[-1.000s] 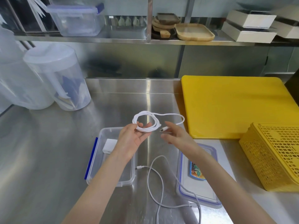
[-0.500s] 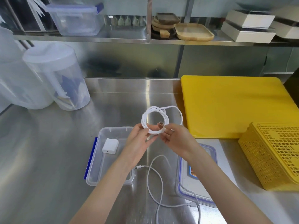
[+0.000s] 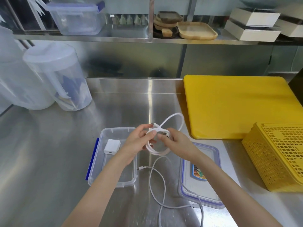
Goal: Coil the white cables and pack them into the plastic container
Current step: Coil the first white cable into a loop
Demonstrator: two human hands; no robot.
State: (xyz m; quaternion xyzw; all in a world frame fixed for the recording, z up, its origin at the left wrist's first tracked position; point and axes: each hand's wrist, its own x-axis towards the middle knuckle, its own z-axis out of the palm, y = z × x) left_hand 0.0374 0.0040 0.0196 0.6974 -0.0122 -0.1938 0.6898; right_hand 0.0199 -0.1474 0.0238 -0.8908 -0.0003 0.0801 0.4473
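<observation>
Above the steel counter I hold a coiled white cable (image 3: 174, 118) between both hands. My left hand (image 3: 138, 141) pinches the coil's left side. My right hand (image 3: 176, 140) grips the coil's right side, with the cable's plug end at its fingertips. One loop sticks out beyond my hands toward the back. A clear plastic container (image 3: 98, 161) with a blue clip lies open under my left forearm, and a white charger block (image 3: 112, 146) rests inside it. A second white cable (image 3: 158, 187) lies loose on the counter between the container and its lid (image 3: 213, 195).
A yellow cutting board (image 3: 237, 107) lies at the right rear, and a yellow perforated basket (image 3: 277, 154) sits at the right edge. Two clear lidded jugs (image 3: 54, 76) stand at the left rear. A shelf above holds a clear box, wooden trays and white boxes.
The trailing end has been drawn into the coil. The coil has turned from flat to a more upright tilt and come closer to me, with both hands now closed on it.
</observation>
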